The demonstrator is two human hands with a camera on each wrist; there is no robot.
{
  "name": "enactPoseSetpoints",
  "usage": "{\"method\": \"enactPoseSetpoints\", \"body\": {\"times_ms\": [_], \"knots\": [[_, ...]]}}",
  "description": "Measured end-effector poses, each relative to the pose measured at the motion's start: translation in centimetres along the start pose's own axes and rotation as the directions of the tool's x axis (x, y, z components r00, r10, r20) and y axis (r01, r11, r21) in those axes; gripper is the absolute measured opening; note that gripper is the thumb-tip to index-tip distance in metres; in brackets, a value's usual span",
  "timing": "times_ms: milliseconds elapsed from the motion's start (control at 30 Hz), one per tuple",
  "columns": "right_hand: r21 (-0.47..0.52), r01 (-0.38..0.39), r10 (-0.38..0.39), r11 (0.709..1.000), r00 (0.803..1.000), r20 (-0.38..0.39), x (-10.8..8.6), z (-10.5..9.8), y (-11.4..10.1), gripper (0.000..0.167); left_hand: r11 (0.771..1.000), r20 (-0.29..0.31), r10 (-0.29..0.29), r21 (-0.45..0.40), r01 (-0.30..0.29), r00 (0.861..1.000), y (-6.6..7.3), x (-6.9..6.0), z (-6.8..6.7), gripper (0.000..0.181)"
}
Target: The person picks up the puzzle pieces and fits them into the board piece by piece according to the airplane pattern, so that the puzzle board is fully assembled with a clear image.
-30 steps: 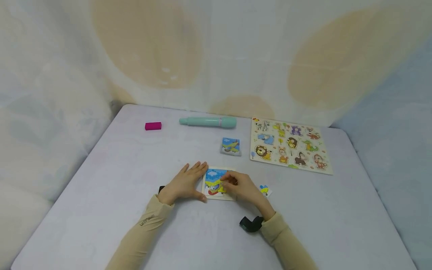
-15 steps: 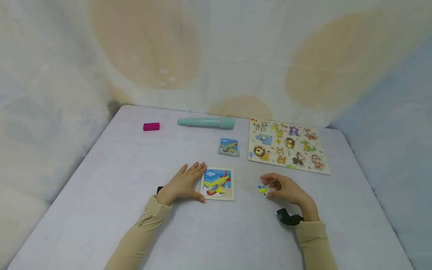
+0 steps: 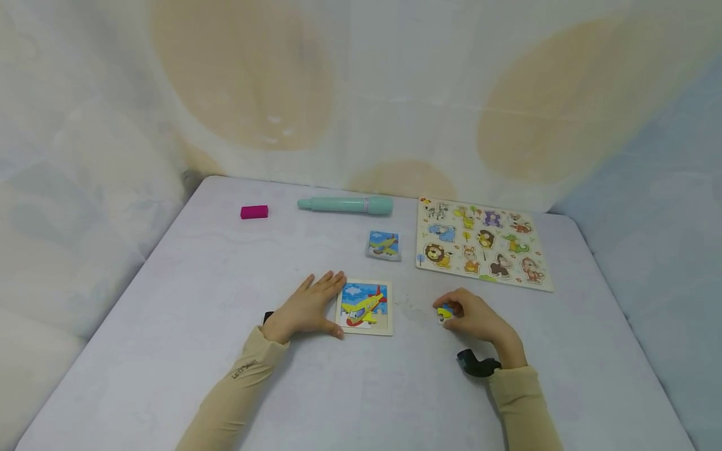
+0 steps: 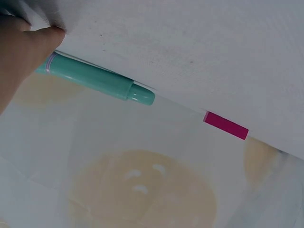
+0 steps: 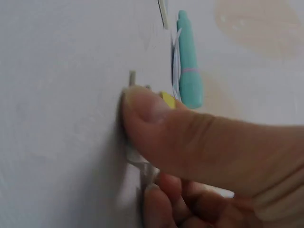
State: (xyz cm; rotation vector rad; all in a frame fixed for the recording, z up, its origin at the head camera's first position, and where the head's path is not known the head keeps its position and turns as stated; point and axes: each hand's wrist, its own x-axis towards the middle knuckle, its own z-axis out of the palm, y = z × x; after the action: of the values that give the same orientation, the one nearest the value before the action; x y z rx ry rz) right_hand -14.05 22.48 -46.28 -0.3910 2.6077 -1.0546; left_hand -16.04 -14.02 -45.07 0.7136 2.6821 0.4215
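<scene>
A square picture puzzle [image 3: 366,332] of a yellow airplane lies flat in its pale frame; a bare gap shows at the lower right of its picture. Fingers spread, my left hand [image 3: 307,310] rests at the frame's left edge. To the right of the puzzle, my right hand [image 3: 478,318] pinches a small yellow, blue and white puzzle piece [image 3: 444,314] between thumb and fingers, close to the table. From the right wrist, the thumb covers most of the piece. The left wrist view catches only part of the left hand [image 4: 26,54].
Behind the puzzle lies a small airplane picture block [image 3: 383,244]. An animal puzzle board [image 3: 479,279] is at the back right. A mint-green tube [image 3: 344,205] and a magenta block [image 3: 254,212] lie near the table's back edge, before a hanging cloth [image 3: 389,94].
My right hand has moved right, away from the airplane puzzle, and now pinches the loose piece that lay on the table. The left hand has stayed at the frame.
</scene>
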Motion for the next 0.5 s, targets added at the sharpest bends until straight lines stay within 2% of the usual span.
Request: {"method": "enactPoseSetpoints", "body": {"times_ms": [100,233,333,500], "knots": [[0.013,-0.051,0.052,0.999,0.997,-0.054,0.3,0.1,-0.1,0.025,1.0,0.003,0.0,0.002,0.0,1.0,0.0,0.0,0.0,0.116],[0.068,-0.052,0.058,0.996,0.994,-0.088,1.2,0.7,-0.4,0.022,1.0,0.006,-0.007,0.004,0.007,1.0,0.0,0.1,0.0,0.117],[0.135,-0.014,0.021,0.991,0.999,-0.049,2.3,1.7,-1.4,0.023,1.0,0.006,-0.013,0.004,0.013,1.0,0.0,0.1,0.0,0.117],[0.225,0.039,-0.053,0.974,0.997,0.055,4.1,3.8,-4.5,0.021,1.0,0.003,-0.006,0.003,0.006,1.0,-0.1,0.0,0.0,0.116]]}}
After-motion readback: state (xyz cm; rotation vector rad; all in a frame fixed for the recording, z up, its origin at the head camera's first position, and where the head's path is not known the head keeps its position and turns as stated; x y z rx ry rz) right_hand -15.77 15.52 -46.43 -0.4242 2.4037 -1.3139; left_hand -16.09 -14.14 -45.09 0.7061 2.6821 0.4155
